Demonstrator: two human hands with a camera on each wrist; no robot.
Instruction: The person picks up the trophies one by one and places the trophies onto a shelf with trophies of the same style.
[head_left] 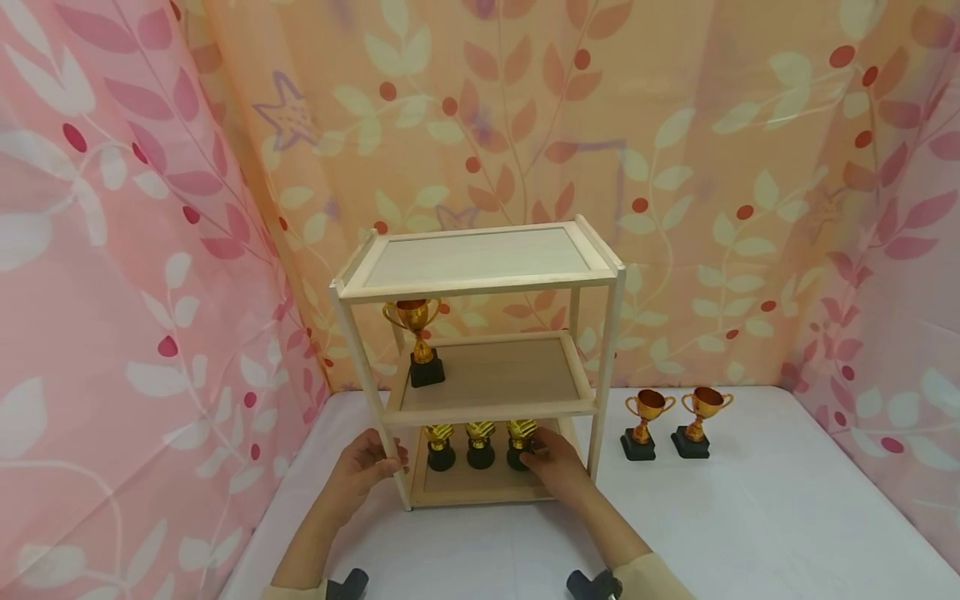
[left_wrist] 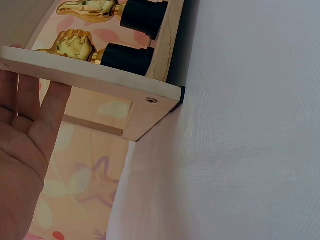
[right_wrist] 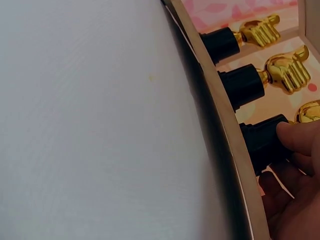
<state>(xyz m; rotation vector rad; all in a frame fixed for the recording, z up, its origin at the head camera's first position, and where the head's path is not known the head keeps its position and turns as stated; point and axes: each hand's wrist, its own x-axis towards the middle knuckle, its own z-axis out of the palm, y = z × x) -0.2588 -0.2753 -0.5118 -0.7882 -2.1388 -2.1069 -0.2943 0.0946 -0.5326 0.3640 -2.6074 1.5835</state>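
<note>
A small three-tier wooden shelf point(head_left: 480, 412) stands on the table. My left hand point(head_left: 365, 465) holds its left front post, with the fingers point(left_wrist: 52, 107) passing behind the post in the left wrist view. On the bottom tier, three gold thumbs-up trophies with round black bases stand in a row. My right hand point(head_left: 558, 467) pinches the rightmost thumbs-up trophy point(right_wrist: 265, 140) by its black base, thumb on the near side. Beside it are the middle thumbs-up trophy point(head_left: 481, 447) and the left one point(head_left: 441, 450). The rightmost trophy's top is partly cut off in the right wrist view.
A gold cup trophy point(head_left: 426, 367) stands at the left of the middle tier. Two more cup trophies, the nearer-left one point(head_left: 640, 442) and its neighbour point(head_left: 692, 440), stand on the white table point(head_left: 780, 508) right of the shelf. Patterned curtains point(head_left: 480, 108) hang behind and at both sides.
</note>
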